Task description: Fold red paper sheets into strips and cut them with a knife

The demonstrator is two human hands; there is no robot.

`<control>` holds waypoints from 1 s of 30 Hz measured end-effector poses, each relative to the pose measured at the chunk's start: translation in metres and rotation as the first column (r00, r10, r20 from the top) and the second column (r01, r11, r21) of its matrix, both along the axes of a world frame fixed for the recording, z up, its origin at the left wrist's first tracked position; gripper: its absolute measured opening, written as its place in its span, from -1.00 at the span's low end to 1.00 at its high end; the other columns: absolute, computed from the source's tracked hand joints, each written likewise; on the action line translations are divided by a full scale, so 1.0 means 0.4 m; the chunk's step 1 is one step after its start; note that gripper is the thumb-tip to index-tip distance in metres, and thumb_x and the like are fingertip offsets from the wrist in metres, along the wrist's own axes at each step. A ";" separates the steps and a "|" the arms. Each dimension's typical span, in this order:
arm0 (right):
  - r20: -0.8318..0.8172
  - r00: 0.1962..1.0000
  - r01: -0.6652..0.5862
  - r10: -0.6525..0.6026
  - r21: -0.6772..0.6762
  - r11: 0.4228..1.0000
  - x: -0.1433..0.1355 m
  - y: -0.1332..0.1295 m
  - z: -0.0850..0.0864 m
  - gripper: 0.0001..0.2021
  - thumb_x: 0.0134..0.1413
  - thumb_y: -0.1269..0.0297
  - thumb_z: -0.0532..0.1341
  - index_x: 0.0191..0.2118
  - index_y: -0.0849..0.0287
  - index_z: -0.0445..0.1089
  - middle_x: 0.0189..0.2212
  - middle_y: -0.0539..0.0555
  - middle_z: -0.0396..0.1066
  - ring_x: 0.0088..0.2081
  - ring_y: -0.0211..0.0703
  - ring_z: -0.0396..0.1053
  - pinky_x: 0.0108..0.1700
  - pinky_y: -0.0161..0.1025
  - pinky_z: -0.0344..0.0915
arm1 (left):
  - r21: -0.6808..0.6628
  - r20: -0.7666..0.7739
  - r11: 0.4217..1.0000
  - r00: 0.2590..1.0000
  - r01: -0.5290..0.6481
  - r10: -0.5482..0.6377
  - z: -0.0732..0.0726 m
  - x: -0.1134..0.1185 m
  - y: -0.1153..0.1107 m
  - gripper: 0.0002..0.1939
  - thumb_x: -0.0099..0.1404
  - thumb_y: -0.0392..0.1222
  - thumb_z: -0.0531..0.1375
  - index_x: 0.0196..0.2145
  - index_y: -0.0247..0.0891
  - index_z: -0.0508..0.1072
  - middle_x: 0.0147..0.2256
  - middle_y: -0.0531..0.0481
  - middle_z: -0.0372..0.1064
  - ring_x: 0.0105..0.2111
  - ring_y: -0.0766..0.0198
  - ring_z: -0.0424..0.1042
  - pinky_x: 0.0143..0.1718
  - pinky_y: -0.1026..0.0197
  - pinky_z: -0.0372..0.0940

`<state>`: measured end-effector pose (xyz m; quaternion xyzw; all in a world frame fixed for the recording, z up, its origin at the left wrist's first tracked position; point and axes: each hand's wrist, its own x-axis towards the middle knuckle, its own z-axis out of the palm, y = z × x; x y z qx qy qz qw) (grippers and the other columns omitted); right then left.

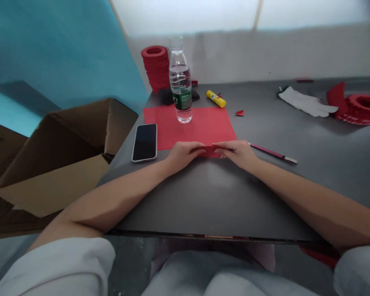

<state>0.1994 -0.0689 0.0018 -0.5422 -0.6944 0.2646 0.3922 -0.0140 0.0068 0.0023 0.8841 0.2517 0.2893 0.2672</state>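
Note:
A small folded piece of red paper point(210, 151) is held between my two hands, just above the grey table. My left hand point(185, 155) pinches its left end between thumb and fingers. At the other end, my right hand point(237, 153) grips it the same way. Behind both hands lies a large red paper sheet point(203, 127), flat on the table. A clear water bottle point(180, 78) with a green label stands upright on that sheet. Left of my left hand is a phone point(145, 142) with a dark screen, and a dark red pen-like tool point(273, 153) lies right of my right hand.
A yellow glue stick point(216, 99) and a red paper scrap point(239, 113) lie farther back. Stacked red paper rings point(156, 70) stand behind the bottle. White gloves point(306, 101) and a red paper coil point(364, 107) are at right. An open cardboard box point(52, 187) stands beside the table point(203, 201).

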 end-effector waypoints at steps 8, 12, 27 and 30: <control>-0.180 0.983 0.011 -0.036 -0.139 0.990 -0.012 0.006 0.013 -0.72 -0.02 0.13 0.24 -0.22 0.18 0.50 -0.53 0.01 0.45 -0.52 -0.26 0.39 -0.38 -0.26 0.40 | -0.007 -0.046 1.000 0.999 -0.021 0.020 0.008 0.000 -0.002 -0.80 0.29 -0.13 0.13 -0.26 -0.27 0.50 -0.37 0.02 0.49 -0.43 0.36 0.39 -0.35 0.35 0.22; -0.271 0.961 0.014 -0.060 -0.169 0.986 -0.009 0.014 0.007 -0.61 -0.07 0.13 0.27 -0.12 0.22 0.46 -0.55 0.00 0.43 -0.54 -0.28 0.36 -0.42 -0.28 0.38 | -0.033 -0.007 0.997 0.998 -0.067 0.067 0.014 0.001 -0.002 -0.80 0.27 -0.15 0.14 -0.29 -0.30 0.50 -0.42 0.03 0.46 -0.45 0.37 0.36 -0.37 0.36 0.20; -0.266 0.963 -0.002 -0.040 -0.157 0.988 -0.011 0.016 0.013 -0.71 -0.02 0.04 0.24 -0.43 0.21 0.41 -0.59 0.00 0.37 -0.56 -0.32 0.32 -0.46 -0.33 0.31 | -0.175 0.036 0.983 0.997 -0.061 0.068 0.007 0.001 0.002 -0.75 0.25 -0.08 0.15 -0.24 -0.30 0.49 -0.46 0.04 0.42 -0.55 0.41 0.30 -0.47 0.37 0.21; -0.276 0.960 0.009 -0.054 -0.159 0.987 -0.013 0.014 0.016 -0.70 -0.03 0.05 0.24 -0.31 0.21 0.43 -0.58 0.00 0.38 -0.57 -0.32 0.31 -0.51 -0.35 0.29 | -0.222 0.033 0.974 0.997 -0.055 0.063 0.006 -0.001 0.004 -0.73 0.25 -0.07 0.15 -0.21 -0.29 0.49 -0.47 0.04 0.42 -0.58 0.42 0.29 -0.50 0.38 0.20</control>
